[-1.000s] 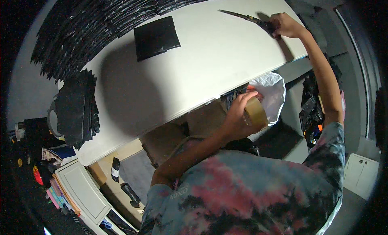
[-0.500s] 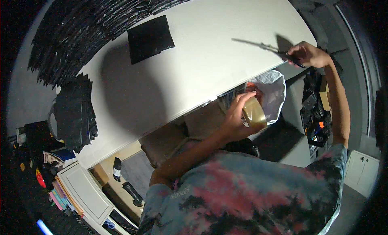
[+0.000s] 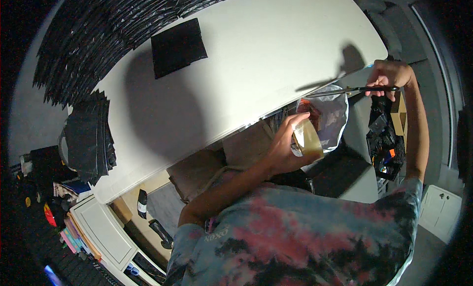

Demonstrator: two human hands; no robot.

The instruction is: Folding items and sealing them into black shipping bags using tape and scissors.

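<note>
My left hand [image 3: 285, 152] is wrapped round a wide roll of yellowish packing tape [image 3: 310, 140], held past the near edge of the white table [image 3: 261, 64]. In my right hand [image 3: 391, 74] is a pair of scissors [image 3: 345, 92] with dark handles, its long blades pointing left, over the rim of a whitish plastic bag [image 3: 337, 116]. Some reddish material shows inside that bag. The roll is just in front of the bag, apart from the blades. On the table farther left lies a flat black package [image 3: 178, 48].
Stacked black plastic packages [image 3: 113, 35] line the table's far left edge, with another black pile [image 3: 88, 136] at its left end. A brown cushioned seat [image 3: 197, 175] is under the near edge. White drawers [image 3: 106, 227] stand lower left; an open cardboard box [image 3: 398, 116] is at the right.
My right hand has shifted down and slightly right, bringing the scissors from above the table to over the bag. My left hand with the tape roll has barely moved.
</note>
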